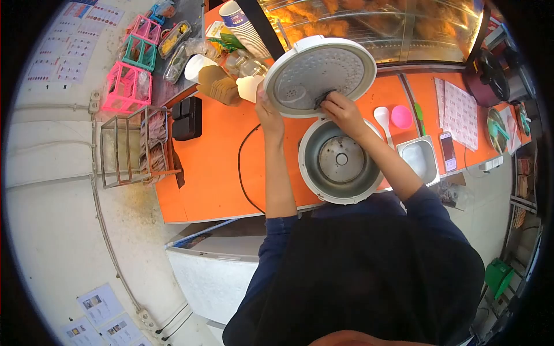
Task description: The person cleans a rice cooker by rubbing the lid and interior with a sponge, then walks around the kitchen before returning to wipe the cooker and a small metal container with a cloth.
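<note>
A rice cooker [308,176] stands at the front edge of the orange counter, its bare heating plate [332,151] showing inside with dark specks. Its lid [297,78] is raised, the grey underside facing me. At the lid's left edge, my left hand [270,120] is closed on the rim, its fingers partly hidden. My right hand [345,115] pinches a dark crumpled cloth [321,99] and presses it to the lower part of the lid's underside. A white rice paddle [382,121] and a pink cup [401,116] lie to the right.
Beside the cooker sit a metal tray [416,157], a phone [447,151] and printed paper sheets [459,115]. A lit glass food display [375,29] is behind. Stacked paper cups [248,32], a black box [187,118] and a cable [240,161] are on the left.
</note>
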